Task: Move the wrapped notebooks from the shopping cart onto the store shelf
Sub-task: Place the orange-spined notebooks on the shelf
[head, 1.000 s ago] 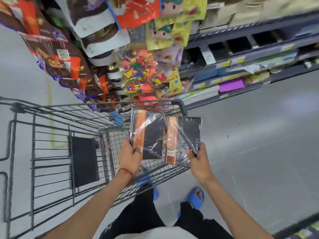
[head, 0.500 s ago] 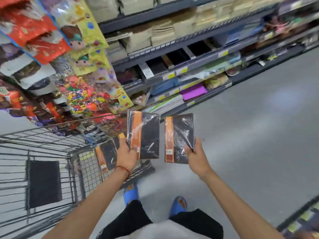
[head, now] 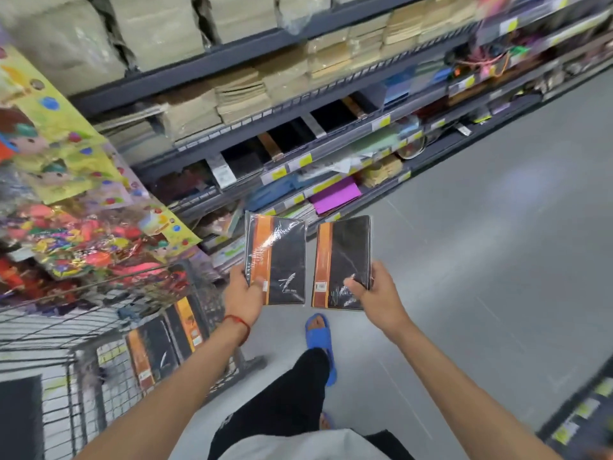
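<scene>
grey aisle floor (head: pixel 497 260) is stretching ahead beside a long store shelf (head: pixel 232 66). the left hand (head: pixel 247 295) is gripping the lower left corner of one wrapped notebook (head: pixel 282 257), thumb lying on its orange band. the right hand (head: pixel 376 295) is pinching the lower right edge of a second wrapped notebook (head: pixel 345 260). both are being held upright in the air, side by side and just apart, short of the shelf. more wrapped notebooks (head: pixel 159 353) are leaning inside the shopping cart (head: pixel 83 327) at the left. each is looking light and stiff, but the glossy film is probably making it slippery, so gripping along a full edge or the spine is seeming safer than pinching a corner.
</scene>
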A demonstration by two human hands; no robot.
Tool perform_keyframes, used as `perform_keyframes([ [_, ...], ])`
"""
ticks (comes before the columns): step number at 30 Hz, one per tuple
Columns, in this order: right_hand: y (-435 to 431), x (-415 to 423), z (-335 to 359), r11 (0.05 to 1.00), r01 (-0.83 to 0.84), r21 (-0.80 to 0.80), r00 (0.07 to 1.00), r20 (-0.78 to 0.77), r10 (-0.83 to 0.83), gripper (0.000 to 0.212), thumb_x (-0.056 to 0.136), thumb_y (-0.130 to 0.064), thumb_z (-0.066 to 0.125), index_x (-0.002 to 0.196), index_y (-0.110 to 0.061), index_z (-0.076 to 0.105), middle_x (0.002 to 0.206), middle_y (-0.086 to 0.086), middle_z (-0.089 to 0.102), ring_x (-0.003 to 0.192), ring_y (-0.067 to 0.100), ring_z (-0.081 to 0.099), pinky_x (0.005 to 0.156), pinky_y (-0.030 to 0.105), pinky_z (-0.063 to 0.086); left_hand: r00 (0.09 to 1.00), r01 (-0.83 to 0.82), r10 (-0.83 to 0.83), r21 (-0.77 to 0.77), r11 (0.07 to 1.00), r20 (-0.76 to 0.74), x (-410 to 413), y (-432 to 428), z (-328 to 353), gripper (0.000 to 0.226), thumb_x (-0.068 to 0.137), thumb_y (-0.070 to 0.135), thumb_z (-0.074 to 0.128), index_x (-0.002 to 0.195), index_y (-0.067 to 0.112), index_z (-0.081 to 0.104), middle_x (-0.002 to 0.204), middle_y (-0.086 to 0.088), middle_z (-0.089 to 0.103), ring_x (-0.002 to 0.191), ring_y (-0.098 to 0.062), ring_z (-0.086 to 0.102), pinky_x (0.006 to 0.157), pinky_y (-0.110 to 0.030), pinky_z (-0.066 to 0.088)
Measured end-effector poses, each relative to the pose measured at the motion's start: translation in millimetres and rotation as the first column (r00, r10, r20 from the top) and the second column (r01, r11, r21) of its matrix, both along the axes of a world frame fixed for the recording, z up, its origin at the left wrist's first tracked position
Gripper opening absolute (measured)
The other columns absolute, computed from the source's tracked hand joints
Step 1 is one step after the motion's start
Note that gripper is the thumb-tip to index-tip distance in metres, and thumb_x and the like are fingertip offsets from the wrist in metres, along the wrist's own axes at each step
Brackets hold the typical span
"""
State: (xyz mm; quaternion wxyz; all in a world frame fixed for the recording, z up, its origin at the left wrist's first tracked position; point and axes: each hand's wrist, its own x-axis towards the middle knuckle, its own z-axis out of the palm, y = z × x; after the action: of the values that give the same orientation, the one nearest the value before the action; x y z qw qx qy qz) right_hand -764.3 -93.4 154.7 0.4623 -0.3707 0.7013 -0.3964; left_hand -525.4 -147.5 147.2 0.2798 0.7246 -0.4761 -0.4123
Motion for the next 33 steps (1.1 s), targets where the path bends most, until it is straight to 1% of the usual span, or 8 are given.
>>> perform_keyframes([
  [5,-73,-38,-5,0.997,-0.052,0.060,0.998,0.041,0.050,0.030,0.087,-0.001,0.071,0.108,-0.016,0.057,0.102,0.012,0.070,0.097,0.032,0.070,0.090,0.054,0.057,0.999,-0.050,0.050,-0.014,0.999,-0.018,-41,-69,-11,0.016,0.098,0.012,0.053,0.112,0.014,0.046,0.096,-0.002,0.055,0.088,-0.023,0.051,0.074,-0.026,0.032],
  [9,-134,-65,-8,0.988,-0.100,0.115,0.994,0.058,0.094,0.039,0.087,0.002,0.070,0.115,-0.021,0.058,0.107,0.006,0.072,0.101,0.025,0.071,0.092,0.051,0.058,0.996,-0.089,0.089,0.000,0.996,0.002,-63,-123,-22,0.012,0.096,0.008,0.053,0.107,0.004,0.050,0.090,-0.008,0.057,0.079,-0.024,0.051,0.070,-0.033,0.036],
  [12,-175,-83,-11,0.982,-0.130,0.136,0.989,0.085,0.119,0.038,0.088,0.003,0.069,0.117,-0.020,0.057,0.108,0.007,0.071,0.102,0.025,0.071,0.090,0.048,0.059,0.991,-0.127,0.127,0.013,0.992,0.035,-77,-156,-24,0.014,0.098,0.014,0.053,0.107,0.004,0.051,0.084,-0.004,0.054,0.075,-0.021,0.048,0.068,-0.032,0.034],
  [18,-256,-113,-18,0.950,-0.260,0.172,0.959,0.161,0.233,0.031,0.092,0.006,0.063,0.118,-0.007,0.053,0.111,0.016,0.070,0.099,0.023,0.069,0.078,0.023,0.059,0.969,-0.241,0.239,0.026,0.970,0.068,-102,-201,-30,0.015,0.099,0.017,0.052,0.104,0.004,0.047,0.072,0.002,0.045,0.066,-0.018,0.043,0.061,-0.032,0.030],
  [22,-312,-134,-32,0.893,-0.405,0.194,0.909,0.187,0.372,0.030,0.091,0.005,0.065,0.117,-0.004,0.052,0.113,0.023,0.067,0.103,0.034,0.067,0.082,0.031,0.057,0.930,-0.356,0.349,0.055,0.933,0.114,-121,-221,-39,0.011,0.098,0.013,0.052,0.100,0.006,0.043,0.072,-0.002,0.046,0.068,-0.027,0.048,0.060,-0.036,0.038],
  [26,-354,-159,-36,0.802,-0.562,0.202,0.825,0.215,0.523,0.032,0.091,0.006,0.063,0.119,-0.007,0.055,0.116,0.023,0.066,0.093,0.018,0.064,0.075,0.019,0.054,0.855,-0.518,0.510,0.099,0.850,0.099,-143,-228,-56,0.018,0.087,0.020,0.053,0.101,0.015,0.042,0.089,-0.013,0.060,0.081,-0.038,0.060,0.074,-0.052,0.054],
  [30,-389,-178,-42,0.697,-0.678,0.234,0.735,0.224,0.640,0.041,0.092,0.004,0.062,0.126,-0.017,0.056,0.119,0.012,0.068,0.099,0.014,0.064,0.075,0.016,0.053,0.788,-0.615,0.608,0.113,0.780,0.094,-168,-231,-53,0.026,0.086,0.017,0.051,0.109,0.008,0.046,0.096,-0.019,0.065,0.087,-0.041,0.062,0.077,-0.050,0.052],
  [33,-409,-175,-49,0.673,-0.690,0.265,0.724,0.238,0.648,0.044,0.093,0.003,0.062,0.126,-0.025,0.057,0.121,0.002,0.069,0.107,0.014,0.065,0.080,0.021,0.049,0.757,-0.653,0.646,0.134,0.746,0.094,-173,-234,-50,0.018,0.090,0.008,0.052,0.108,0.005,0.048,0.091,-0.017,0.063,0.084,-0.039,0.061,0.071,-0.044,0.048],
])
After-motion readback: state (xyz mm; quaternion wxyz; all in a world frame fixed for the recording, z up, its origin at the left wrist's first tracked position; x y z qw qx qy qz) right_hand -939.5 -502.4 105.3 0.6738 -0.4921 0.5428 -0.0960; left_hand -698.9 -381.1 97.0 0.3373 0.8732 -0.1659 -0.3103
